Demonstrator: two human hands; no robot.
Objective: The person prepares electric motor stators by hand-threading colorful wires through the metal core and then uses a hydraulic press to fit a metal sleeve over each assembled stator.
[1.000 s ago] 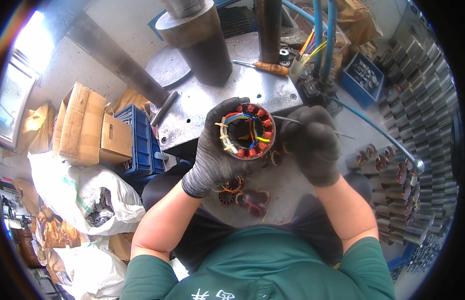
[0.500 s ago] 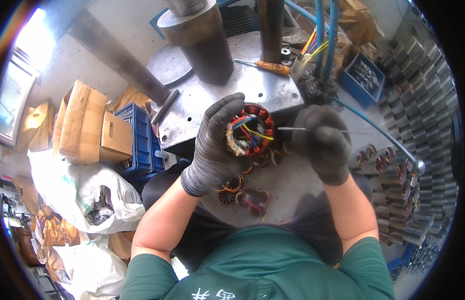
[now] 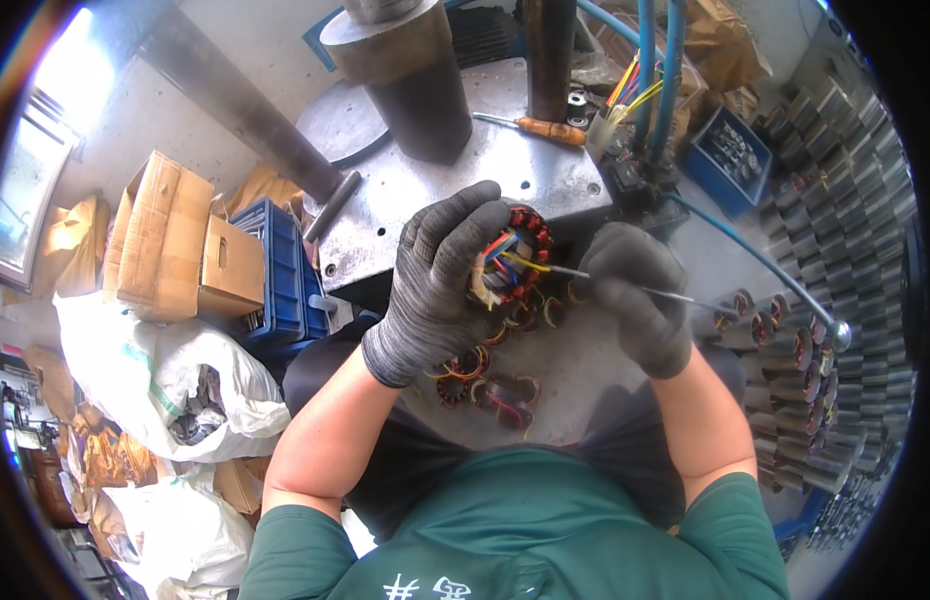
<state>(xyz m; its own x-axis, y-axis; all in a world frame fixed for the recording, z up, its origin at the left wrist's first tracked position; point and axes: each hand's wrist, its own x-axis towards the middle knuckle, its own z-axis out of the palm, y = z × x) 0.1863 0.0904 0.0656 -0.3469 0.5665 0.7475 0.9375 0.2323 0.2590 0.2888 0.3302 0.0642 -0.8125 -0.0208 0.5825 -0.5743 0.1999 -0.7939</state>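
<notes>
rod end brought to the yellow lead

item one: wound ring, red coils, with coloured leads in its bore. location: in the left hand, in front of the bench. a second ago its open face looked upward; now it is tipped toward the right hand, the left fingers covering part of it.

item two: thin grey rod, perhaps a tube. half a second ago it stood apart from the leads; now its near end sits at the tip of the yellow lead, the two nearly in one line. whether they touch, or one enters the other, i cannot tell from here.

fingers, left: wrapped about the ring's outer side, grasping it.
fingers, right: clenched round the rod, its two ends sticking out either side.

meaning, in my judgement: lead and rod are lined up, contact unproven. steadiness seems called for, as a slight turn of the ring could throw the lead off the rod.

also on record: wooden-handled tool, lying on the bench; more wound rings, below the hands, ungrasped.
</notes>
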